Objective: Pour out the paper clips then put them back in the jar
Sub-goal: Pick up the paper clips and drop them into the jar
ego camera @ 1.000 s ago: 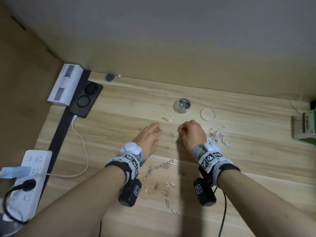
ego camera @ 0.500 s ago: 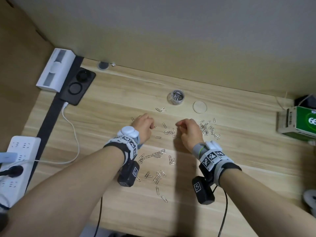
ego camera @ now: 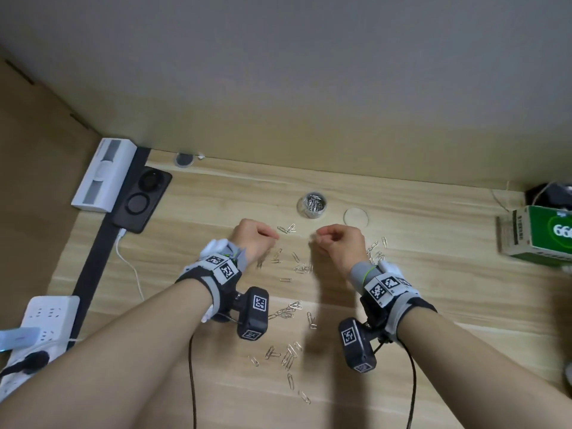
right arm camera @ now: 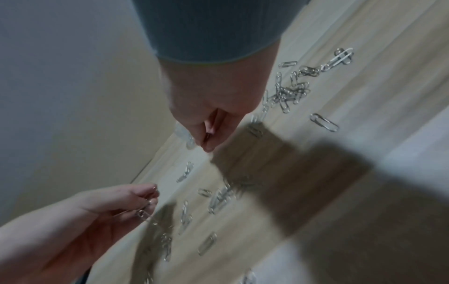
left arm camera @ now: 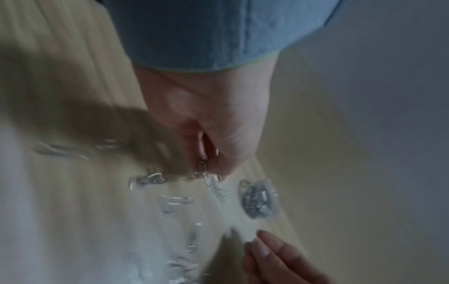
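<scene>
Refill step, part done: left hand point(ego camera: 252, 243) and right hand point(ego camera: 339, 247), fingers pinching small silver wire paper clips point(left arm camera: 203, 171), next need carrying to the small clear round jar point(ego camera: 312, 204) and release over its mouth.

The head camera looks steeply down at the desk point(ego camera: 433, 305); both wrist cameras view its paper clips point(ego camera: 289, 311) closely.

I see shiny silver paper clips point(ego camera: 291, 357) on light wood table point(ego camera: 433, 274) with pale stripes. Clear jar point(ego camera: 312, 205), silver inside. Wrist bands point(ego camera: 390, 289) grey, with black-and-white square patterns. Green and white box point(ego camera: 538, 239). White power strip point(ego camera: 43, 323). Black charging pad point(ego camera: 142, 201). Beige wall point(ego camera: 309, 88).
</scene>
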Motion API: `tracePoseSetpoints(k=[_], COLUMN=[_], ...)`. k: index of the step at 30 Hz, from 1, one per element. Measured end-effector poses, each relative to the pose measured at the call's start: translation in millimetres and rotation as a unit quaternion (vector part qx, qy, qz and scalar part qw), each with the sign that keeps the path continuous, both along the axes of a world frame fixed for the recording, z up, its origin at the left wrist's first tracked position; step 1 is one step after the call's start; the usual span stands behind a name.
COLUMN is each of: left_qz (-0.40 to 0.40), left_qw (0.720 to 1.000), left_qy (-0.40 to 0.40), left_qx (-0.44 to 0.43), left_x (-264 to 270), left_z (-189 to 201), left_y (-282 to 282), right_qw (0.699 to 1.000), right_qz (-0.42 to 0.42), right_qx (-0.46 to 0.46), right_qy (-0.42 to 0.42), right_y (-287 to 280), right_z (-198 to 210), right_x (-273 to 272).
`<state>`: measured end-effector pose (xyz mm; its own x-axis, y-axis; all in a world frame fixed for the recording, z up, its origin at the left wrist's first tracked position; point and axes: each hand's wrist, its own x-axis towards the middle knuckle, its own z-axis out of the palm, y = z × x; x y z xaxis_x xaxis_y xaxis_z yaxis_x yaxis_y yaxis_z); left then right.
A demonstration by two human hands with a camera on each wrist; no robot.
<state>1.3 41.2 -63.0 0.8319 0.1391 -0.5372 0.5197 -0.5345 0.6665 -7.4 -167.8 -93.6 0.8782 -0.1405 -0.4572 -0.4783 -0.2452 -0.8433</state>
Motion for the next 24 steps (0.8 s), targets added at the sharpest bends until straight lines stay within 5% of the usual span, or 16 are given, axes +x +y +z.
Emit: tracePoseSetpoints(k=[10, 17, 24], left_qz=[0.070, 0.066, 0.036], left_qw=[0.987, 0.978, 0.986], left_qy=[-0.089, -0.134, -0.097], left_qx=[-0.117, -0.145, -0.130], left_x=[85.5, 91.7, 89.8], left_z=[8.2, 8.7, 8.8], left_y=[-78.4, -88.2, -82.4], right_qw=[0.998, 0.997, 0.997], right_qz=[-0.043, -0.053, -0.046], right_qx=[0.042, 0.060, 0.053], right_qy=[0.016, 0.019, 0.012], right_y=[-40.8, -46.7, -43.3], right_z=[-0.3, -5.2, 4.6], right_x=[40.8, 40.4, 39.0])
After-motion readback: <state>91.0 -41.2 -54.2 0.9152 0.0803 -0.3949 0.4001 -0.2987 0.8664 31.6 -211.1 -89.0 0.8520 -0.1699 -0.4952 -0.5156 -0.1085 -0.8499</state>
